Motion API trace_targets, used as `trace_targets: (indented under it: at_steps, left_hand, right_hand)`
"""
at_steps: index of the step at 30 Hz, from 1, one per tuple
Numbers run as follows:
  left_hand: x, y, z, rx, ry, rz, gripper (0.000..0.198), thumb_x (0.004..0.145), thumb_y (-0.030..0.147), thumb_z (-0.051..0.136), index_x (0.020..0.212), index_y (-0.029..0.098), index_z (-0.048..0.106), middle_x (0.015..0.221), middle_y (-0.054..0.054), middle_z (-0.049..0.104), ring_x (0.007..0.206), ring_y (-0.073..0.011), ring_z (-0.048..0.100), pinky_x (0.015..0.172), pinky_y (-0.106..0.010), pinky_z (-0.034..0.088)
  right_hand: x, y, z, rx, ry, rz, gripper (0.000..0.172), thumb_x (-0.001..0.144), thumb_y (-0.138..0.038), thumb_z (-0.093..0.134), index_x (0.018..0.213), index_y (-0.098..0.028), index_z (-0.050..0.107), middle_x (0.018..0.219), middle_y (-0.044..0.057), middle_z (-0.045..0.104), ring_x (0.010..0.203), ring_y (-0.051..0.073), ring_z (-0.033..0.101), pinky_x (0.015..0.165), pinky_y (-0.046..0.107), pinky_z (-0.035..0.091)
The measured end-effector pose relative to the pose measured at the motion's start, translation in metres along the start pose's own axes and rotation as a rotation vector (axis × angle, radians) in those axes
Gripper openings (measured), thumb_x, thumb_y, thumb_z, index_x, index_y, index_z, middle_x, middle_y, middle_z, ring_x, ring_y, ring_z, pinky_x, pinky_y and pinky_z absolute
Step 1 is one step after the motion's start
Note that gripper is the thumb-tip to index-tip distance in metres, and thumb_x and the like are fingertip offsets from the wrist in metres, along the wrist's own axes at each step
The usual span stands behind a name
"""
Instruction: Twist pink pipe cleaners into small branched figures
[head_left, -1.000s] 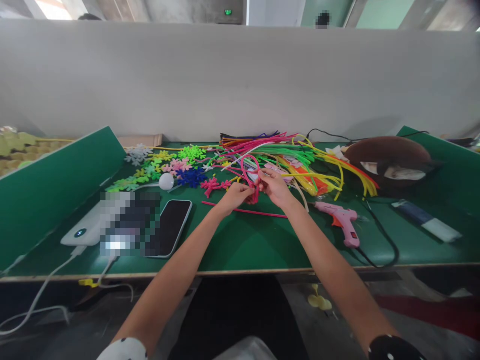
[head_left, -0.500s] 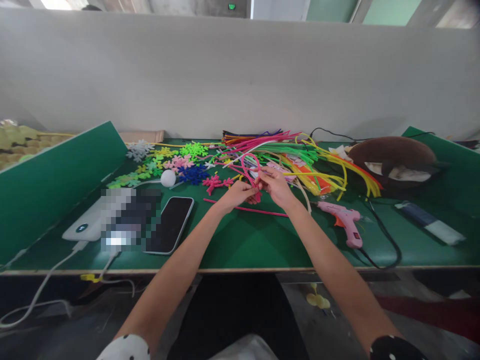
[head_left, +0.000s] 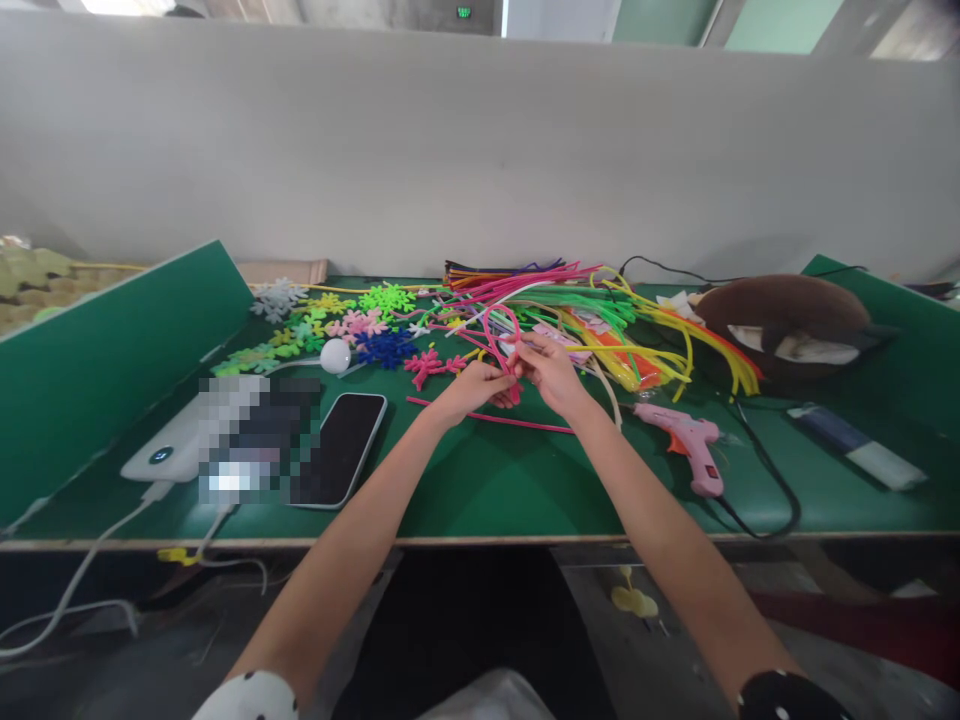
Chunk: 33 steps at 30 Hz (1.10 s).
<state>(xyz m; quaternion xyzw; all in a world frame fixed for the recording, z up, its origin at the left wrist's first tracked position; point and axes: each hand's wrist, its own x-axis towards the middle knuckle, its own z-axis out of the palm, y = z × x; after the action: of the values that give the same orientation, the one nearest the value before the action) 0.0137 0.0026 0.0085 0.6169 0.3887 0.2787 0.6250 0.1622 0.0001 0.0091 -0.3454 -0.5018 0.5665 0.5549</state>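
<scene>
Both hands meet over the middle of the green table [head_left: 495, 480]. My left hand [head_left: 471, 389] and my right hand [head_left: 550, 372] pinch a pink pipe cleaner [head_left: 498, 340] bent into a loop that rises above the fingers. Its twisted lower end hangs between the two hands. A straight pink pipe cleaner [head_left: 487, 417] lies flat on the table just below them. Behind the hands is a heap of coloured pipe cleaners [head_left: 592, 315].
Coloured felt snowflakes [head_left: 337, 325] and a white ball [head_left: 335, 355] lie at the back left. A phone [head_left: 341, 447] and a power bank [head_left: 169, 452] rest left. A pink glue gun [head_left: 686, 440] with a black cord, a brown plush object [head_left: 787, 320] and a tube [head_left: 855, 445] are right.
The hands stay together on the pink loop with only small finger shifts. The view has tilted slightly.
</scene>
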Motion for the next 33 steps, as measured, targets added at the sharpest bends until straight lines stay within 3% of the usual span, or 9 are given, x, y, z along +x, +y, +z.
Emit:
trace_targets:
  at_steps: [11,19,26,33]
  left_hand:
    - [-0.001,0.001,-0.001,0.049,0.016,0.052,0.028,0.076,0.035,0.061,0.063,0.01,0.064,0.059,-0.004,0.064,0.055,-0.0095,0.059,0.062,-0.023,0.048]
    - [-0.001,-0.001,-0.001,0.113,0.006,0.058,0.027,0.076,0.034,0.06,0.062,0.011,0.064,0.058,-0.003,0.064,0.053,-0.0097,0.058,0.06,-0.023,0.048]
    - [-0.004,0.001,0.002,0.113,-0.034,0.014,0.027,0.079,0.03,0.054,0.064,0.01,0.063,0.057,-0.005,0.064,0.051,-0.0098,0.058,0.057,-0.023,0.048]
    - [-0.002,-0.004,0.003,0.119,-0.037,-0.003,0.028,0.078,0.034,0.058,0.063,0.011,0.063,0.056,-0.004,0.063,0.05,-0.0087,0.057,0.056,-0.021,0.047]
  right_hand:
    - [0.001,0.003,0.001,0.036,-0.025,0.014,0.02,0.065,-0.03,0.069,0.08,-0.019,0.06,0.057,-0.005,0.05,0.051,0.007,0.047,0.05,0.022,0.039]
    - [-0.002,-0.006,0.002,-0.066,-0.033,0.07,0.025,0.061,-0.026,0.069,0.082,-0.017,0.06,0.067,-0.004,0.051,0.056,0.007,0.047,0.053,0.023,0.038]
    - [0.001,0.0,-0.004,-0.123,-0.116,0.12,0.035,0.058,-0.024,0.071,0.091,-0.017,0.058,0.064,-0.003,0.059,0.056,0.01,0.051,0.055,0.024,0.039]
    - [0.002,0.005,-0.005,-0.154,-0.078,0.156,0.042,0.056,-0.021,0.072,0.095,-0.017,0.058,0.059,-0.004,0.058,0.049,0.009,0.047,0.048,0.023,0.033]
